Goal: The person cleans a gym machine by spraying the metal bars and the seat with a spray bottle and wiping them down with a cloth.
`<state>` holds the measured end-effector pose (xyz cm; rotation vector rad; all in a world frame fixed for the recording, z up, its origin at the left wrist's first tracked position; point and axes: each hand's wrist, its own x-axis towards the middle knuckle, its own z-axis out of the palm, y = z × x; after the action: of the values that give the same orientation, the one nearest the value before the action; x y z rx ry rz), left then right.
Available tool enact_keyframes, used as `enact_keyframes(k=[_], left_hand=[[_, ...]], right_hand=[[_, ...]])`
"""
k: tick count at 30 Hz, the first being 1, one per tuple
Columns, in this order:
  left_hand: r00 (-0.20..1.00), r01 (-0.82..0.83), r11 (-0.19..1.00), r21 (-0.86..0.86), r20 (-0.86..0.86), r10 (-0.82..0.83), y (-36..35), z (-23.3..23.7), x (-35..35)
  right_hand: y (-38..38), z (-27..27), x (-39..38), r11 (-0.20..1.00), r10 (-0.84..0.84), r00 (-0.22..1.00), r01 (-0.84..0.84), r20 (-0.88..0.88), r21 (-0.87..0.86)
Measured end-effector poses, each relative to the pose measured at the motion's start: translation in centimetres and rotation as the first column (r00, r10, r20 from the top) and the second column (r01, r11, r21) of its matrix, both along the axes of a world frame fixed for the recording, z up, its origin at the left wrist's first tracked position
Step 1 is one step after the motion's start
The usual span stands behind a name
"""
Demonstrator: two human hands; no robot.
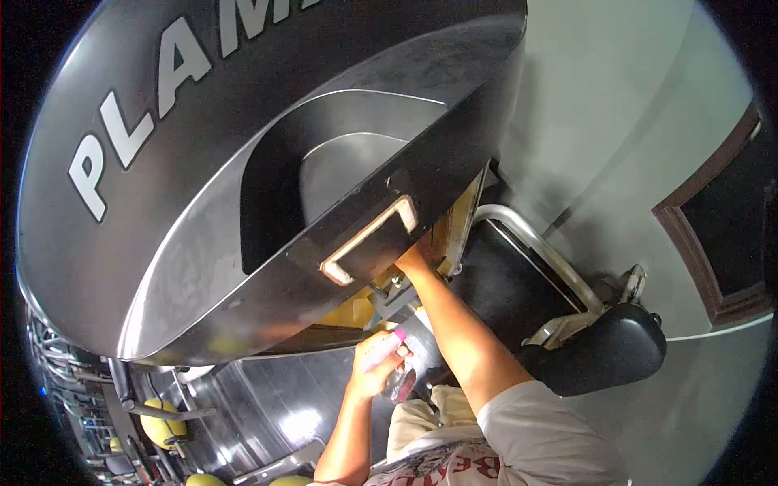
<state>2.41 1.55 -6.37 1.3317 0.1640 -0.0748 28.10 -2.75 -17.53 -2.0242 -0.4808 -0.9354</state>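
Observation:
My left hand (377, 364) is wrapped around a spray bottle (399, 383) with a clear body and a pink part near its top. It is held low, in front of my body. My right hand (412, 261) reaches under the lower edge of a large black curved machine cover (211, 121) bearing pale letters. Its fingers are hidden behind the cover, so what they touch does not show. Close to that wrist are yellow frame parts (350, 312) and a dark metal bracket (393, 304).
A black padded seat (510, 283) with a bent metal tube (531, 231) is right of my right arm, and a black pad (620, 348) beyond it. A pale wall (624, 121) rises at the right. Gym equipment with yellow round parts (162, 423) stands at lower left.

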Motion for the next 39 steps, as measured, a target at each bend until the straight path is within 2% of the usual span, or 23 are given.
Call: enact_keyframes(k=[3, 4, 5, 6, 7, 8, 11, 14, 17, 20, 23, 25, 27, 29, 32, 35, 38, 39], left_hand=[[1.0, 0.007, 1.0, -0.007, 0.024, -0.007, 0.0, -0.4, 0.3], [0.999, 0.012, 1.0, -0.02, 0.035, -0.011, -0.1, -0.5, 0.3], [1.0, 0.008, 1.0, -0.009, 0.029, -0.008, -0.2, -0.4, 0.4], [1.0, 0.005, 1.0, 0.004, 0.022, -0.005, -0.3, -0.2, 0.4], [1.0, 0.001, 1.0, 0.016, 0.012, -0.001, -0.4, -0.1, 0.3], [1.0, -0.009, 1.0, 0.019, 0.007, 0.009, -0.5, -0.2, 0.4], [1.0, -0.028, 0.999, 0.042, -0.001, 0.028, -0.7, -0.7, 0.3], [1.0, -0.024, 0.996, 0.082, 0.003, 0.024, -0.3, -1.3, 0.2], [0.999, -0.04, 0.996, 0.081, 0.001, 0.04, -0.4, -1.5, 0.4], [0.998, -0.054, 0.998, 0.028, 0.014, 0.054, -0.4, -1.7, 0.6], [1.0, -0.03, 0.999, 0.039, 0.012, 0.029, -0.3, -2.0, 0.6], [0.999, -0.036, 0.999, 0.016, 0.017, 0.035, -0.3, -2.4, 0.4], [1.0, -0.026, 0.999, 0.026, 0.009, 0.026, 0.0, -2.8, 0.2], [1.0, -0.025, 1.0, 0.003, 0.004, 0.025, -0.1, -2.7, 0.3], [1.0, -0.011, 1.0, 0.011, 0.026, 0.011, 0.0, -2.8, 0.3], [1.0, 0.008, 0.998, 0.056, 0.013, -0.009, 0.3, -2.4, 0.5], [1.0, 0.011, 0.997, 0.078, -0.019, -0.009, 0.4, -2.1, 0.5], [1.0, 0.009, 0.997, 0.081, -0.029, -0.007, 0.5, -2.0, 0.6]], right_hand=[[0.3, 0.2, -0.5, 0.988, -0.017, 0.998, 0.026, -0.062, 0.155], [-0.9, 2.7, -1.4, 0.97, 0.183, 0.918, -0.11, -0.351, 0.218], [-2.0, 5.6, -2.4, 0.947, 0.306, 0.73, -0.166, -0.611, 0.276], [-0.1, 0.0, -0.8, 0.954, 0.218, 0.892, -0.11, -0.395, 0.278], [1.9, -5.7, 0.8, 0.964, 0.072, 0.984, -0.027, -0.163, 0.265], [1.9, -5.3, 0.9, 0.975, -0.023, 0.999, 0.028, -0.028, 0.222], [-0.3, -1.2, -1.2, 0.988, -0.068, 0.943, 0.109, -0.327, 0.109], [-1.0, -1.0, -1.4, 0.996, -0.083, 0.878, 0.087, -0.471, -0.012], [0.4, -4.3, -0.8, 0.982, -0.057, 0.867, 0.138, -0.494, 0.128], [0.4, -2.8, -1.8, 0.952, -0.152, 0.898, 0.246, -0.413, 0.185], [0.2, -2.6, -2.3, 0.952, -0.214, 0.89, 0.282, -0.403, 0.119], [0.2, -3.3, -2.1, 0.969, -0.052, 0.881, 0.158, -0.471, 0.188], [-0.1, -3.3, -2.1, 0.973, 0.017, 0.852, 0.106, -0.523, 0.204], [-0.7, -2.6, -2.4, 0.979, -0.01, 0.823, 0.124, -0.568, 0.163], [-1.0, -2.6, -2.7, 0.967, -0.044, 0.856, 0.166, -0.515, 0.194], [-0.7, -4.9, -2.5, 0.953, -0.044, 0.88, 0.179, -0.472, 0.244], [0.1, -9.2, -2.2, 0.942, -0.115, 0.857, 0.255, -0.503, 0.219], [0.1, -9.8, -1.9, 0.952, -0.049, 0.831, 0.207, -0.555, 0.225]])
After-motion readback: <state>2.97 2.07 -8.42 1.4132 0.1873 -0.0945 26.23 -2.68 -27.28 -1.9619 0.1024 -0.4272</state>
